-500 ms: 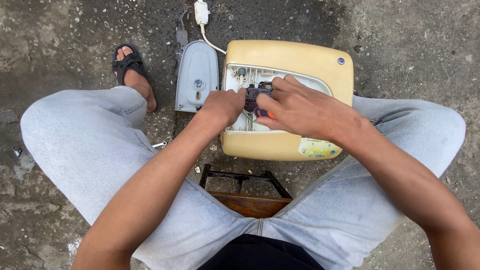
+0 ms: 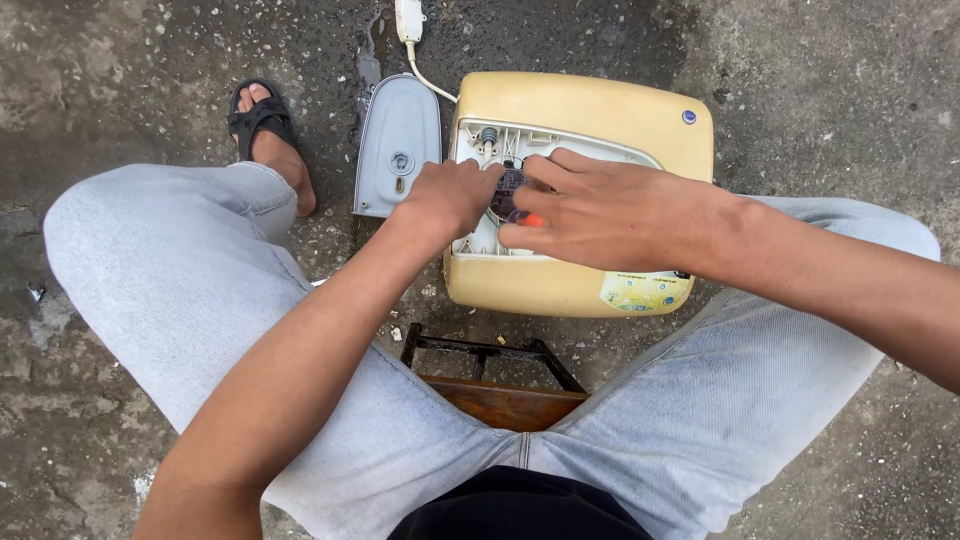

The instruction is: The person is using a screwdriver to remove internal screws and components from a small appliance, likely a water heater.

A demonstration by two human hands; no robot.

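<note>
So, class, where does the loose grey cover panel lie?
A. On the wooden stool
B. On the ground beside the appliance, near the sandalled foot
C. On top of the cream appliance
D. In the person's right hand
B: the grey cover panel lies on the concrete between the cream appliance and the sandalled foot.

Smooth cream plastic casing (image 2: pixel 590 115), rough concrete floor (image 2: pixel 820 90), seemingly wooden stool (image 2: pixel 500 400)

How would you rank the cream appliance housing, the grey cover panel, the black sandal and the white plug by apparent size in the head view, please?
1. Cream appliance housing, clearly largest, though hands hide part of it.
2. Grey cover panel.
3. Black sandal, partly hidden by the foot.
4. White plug, smallest, cut by the frame edge.
</note>
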